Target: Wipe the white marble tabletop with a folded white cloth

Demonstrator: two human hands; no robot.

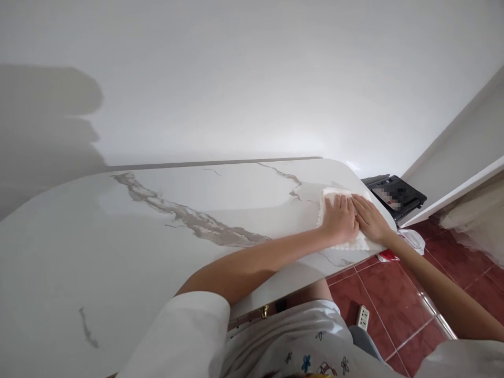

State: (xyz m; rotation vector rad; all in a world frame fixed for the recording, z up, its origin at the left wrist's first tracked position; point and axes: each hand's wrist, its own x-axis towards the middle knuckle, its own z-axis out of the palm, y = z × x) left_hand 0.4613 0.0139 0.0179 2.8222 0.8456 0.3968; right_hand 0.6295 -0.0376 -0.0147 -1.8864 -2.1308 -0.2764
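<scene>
Head view. A white tabletop (149, 273) with grey-brown veining spans the frame from the left edge to right of centre, its far edge along a pale wall (244, 79). Near its right end, right of the frame's centre, a white cloth (359, 243) with a scalloped edge lies spread on the surface beneath both hands. The left hand (340, 219) rests palm down on the cloth, its fingers side by side and slightly bent; its thumb cannot be made out. The right hand (369, 219), just beside and touching it, lies palm down, with fingers extended and close together. Beyond the tabletop's right end stands a black case (405, 194). At lower right, red floor tiles (417, 283) bear a power strip (363, 318); a white plastic bag (413, 241) shows beside the right forearm. A printed shirt (271, 346) occupies the bottom centre; a shadow (47, 115) falls at upper left.
</scene>
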